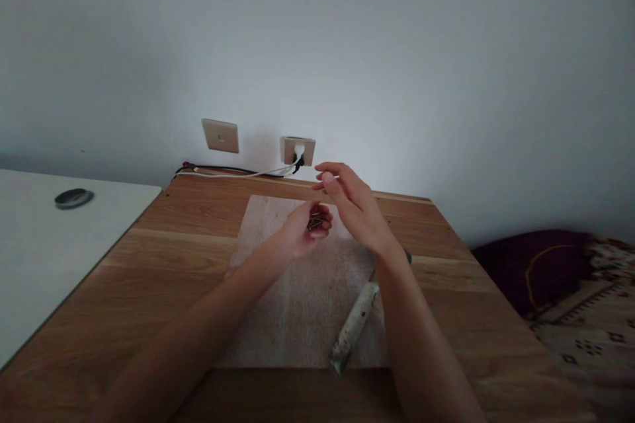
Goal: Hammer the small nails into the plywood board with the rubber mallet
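My left hand (pixel 302 230) is cupped over a pale sheet (pixel 288 304) on the wooden table (pixel 163 264), fingers curled round a small dark clump (pixel 315 222) that I cannot make out. My right hand (pixel 353 206) hovers just beside and above it, fingers stretched out and slightly spread, holding nothing visible. A whitish speckled stick-like thing (pixel 355 328) lies on the sheet under my right forearm, with a dark end showing past the wrist.
A white surface (pixel 34 258) adjoins the table on the left, with a dark round lid (pixel 74 198) on it. Two wall plates (pixel 220 135) sit behind the table, one with a plug and cables (pixel 238 173). Patterned fabric (pixel 580 304) lies to the right.
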Motion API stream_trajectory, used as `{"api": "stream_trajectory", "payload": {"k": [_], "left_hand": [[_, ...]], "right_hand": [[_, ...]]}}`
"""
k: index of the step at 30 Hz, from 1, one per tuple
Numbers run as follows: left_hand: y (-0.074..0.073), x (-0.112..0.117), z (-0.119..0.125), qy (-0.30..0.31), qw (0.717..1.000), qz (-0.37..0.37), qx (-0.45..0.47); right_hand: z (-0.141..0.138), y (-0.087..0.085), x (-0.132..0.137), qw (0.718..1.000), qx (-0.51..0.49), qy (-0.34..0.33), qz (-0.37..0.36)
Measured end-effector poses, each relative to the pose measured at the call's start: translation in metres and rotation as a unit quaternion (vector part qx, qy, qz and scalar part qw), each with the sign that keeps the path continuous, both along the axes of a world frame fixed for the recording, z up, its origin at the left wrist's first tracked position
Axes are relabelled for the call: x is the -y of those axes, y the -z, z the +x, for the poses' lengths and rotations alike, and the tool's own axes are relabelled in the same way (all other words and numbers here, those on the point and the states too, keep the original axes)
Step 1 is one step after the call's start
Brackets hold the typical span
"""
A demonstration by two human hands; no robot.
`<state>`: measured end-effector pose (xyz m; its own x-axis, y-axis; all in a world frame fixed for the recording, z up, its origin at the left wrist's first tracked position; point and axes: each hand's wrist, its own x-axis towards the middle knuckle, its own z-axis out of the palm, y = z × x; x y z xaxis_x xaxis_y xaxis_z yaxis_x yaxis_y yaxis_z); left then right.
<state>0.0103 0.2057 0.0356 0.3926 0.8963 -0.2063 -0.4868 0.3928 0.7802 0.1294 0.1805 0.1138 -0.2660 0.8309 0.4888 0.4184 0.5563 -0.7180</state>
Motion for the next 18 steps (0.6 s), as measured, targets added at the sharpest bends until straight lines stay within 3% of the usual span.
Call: {"api": "stream_trajectory", "payload": {"k": [2, 3, 5, 8, 11, 14, 18], "left_hand": [[0.005, 0.0, -0.004, 0.06, 0.984, 0.087, -0.141], [0.007, 0.001, -0.006, 0.083, 0.959, 0.153, -0.223], [0.009, 0.001, -0.012, 0.128, 0.876, 0.288, -0.364], [0.01, 0.003, -0.022, 0.201, 0.778, 0.398, -0.443], [0.012, 0.004, -0.029, 0.227, 0.71, 0.461, -0.481], [0.014, 0.006, -0.03, 0.22, 0.674, 0.498, -0.499], [0.003, 0.009, -0.032, 0.257, 0.654, 0.511, -0.495]], "right_hand": [[0.005, -0.002, -0.001, 0.999, -0.012, 0.022, 0.023], [0.008, -0.003, -0.001, 0.999, -0.018, 0.03, 0.031], [0.012, -0.005, -0.001, 0.998, -0.025, 0.038, 0.039], [0.016, -0.005, -0.002, 0.998, -0.027, 0.044, 0.045], [0.016, -0.006, -0.002, 0.997, -0.01, 0.057, 0.056], [0.015, -0.008, 0.0, 0.996, 0.015, 0.061, 0.064], [0.015, -0.02, 0.012, 0.994, 0.033, 0.058, 0.091]]}}
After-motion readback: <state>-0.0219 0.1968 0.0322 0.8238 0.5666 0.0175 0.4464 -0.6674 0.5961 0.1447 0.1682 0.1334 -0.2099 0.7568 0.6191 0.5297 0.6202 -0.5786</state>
